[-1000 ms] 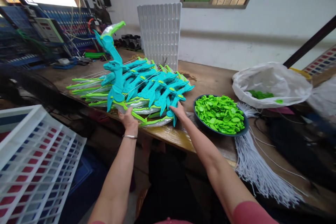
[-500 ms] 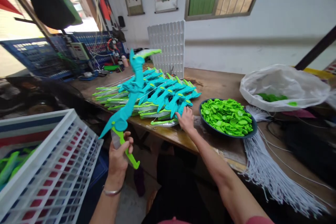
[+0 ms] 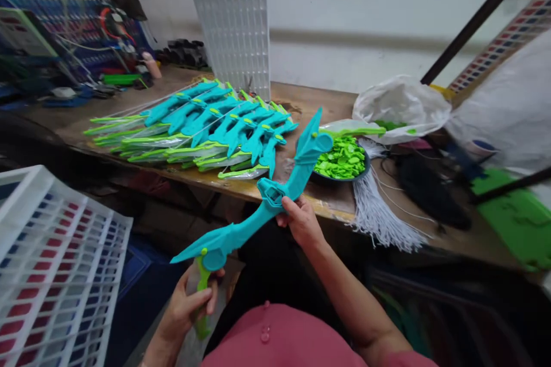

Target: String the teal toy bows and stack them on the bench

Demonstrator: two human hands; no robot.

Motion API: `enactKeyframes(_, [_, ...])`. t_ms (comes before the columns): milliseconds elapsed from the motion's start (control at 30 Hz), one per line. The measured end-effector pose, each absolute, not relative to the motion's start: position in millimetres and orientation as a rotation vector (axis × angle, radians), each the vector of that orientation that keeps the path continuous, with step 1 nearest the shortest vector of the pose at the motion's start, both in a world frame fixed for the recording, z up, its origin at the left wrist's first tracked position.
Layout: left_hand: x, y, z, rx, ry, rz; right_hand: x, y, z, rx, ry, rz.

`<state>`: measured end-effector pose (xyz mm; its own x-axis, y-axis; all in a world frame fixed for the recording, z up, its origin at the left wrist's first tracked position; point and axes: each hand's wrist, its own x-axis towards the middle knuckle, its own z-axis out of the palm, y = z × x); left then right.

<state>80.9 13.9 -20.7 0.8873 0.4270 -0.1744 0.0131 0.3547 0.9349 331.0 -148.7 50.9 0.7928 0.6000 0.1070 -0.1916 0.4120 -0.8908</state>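
A turquoise toy bow (image 3: 249, 225) with lime-green and clear folding tips hangs aslant in front of me, off the table. My left hand (image 3: 189, 298) is closed round the green tip piece at its lower left end. Near the bow's middle, my right hand (image 3: 301, 221) grips the body just beside the raised centre part, thumb on top. The far tip reaches over a dark bowl (image 3: 365, 171) of lime-green plastic pieces (image 3: 342, 159). Several similar bows (image 3: 206, 120) lie in an overlapping row on the table, left of my right hand.
White strings (image 3: 383, 218) hang over the edge of the wooden table (image 3: 318, 96). Behind the bowl sits a white plastic bag (image 3: 400, 97) with green pieces. A white crate (image 3: 64, 264) stands at my left. A ribbed panel (image 3: 235, 34) leans against the wall.
My right hand has left the row of bows and now grips the held bow's middle. The bow has swung down from upright to aslant. My view has turned right and down.
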Motion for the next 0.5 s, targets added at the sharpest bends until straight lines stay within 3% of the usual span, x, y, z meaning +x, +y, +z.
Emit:
enactKeyframes(300, [68.5,37.2,-19.4,1.072,0.431,0.022,301.9,-194.2,25.4,-1.123,-0.247,0.461])
enactKeyframes(500, [87.1,83.1,15.9,1.473,0.591,0.165,282.2,-191.9,25.3,-1.174,-0.314,0.533])
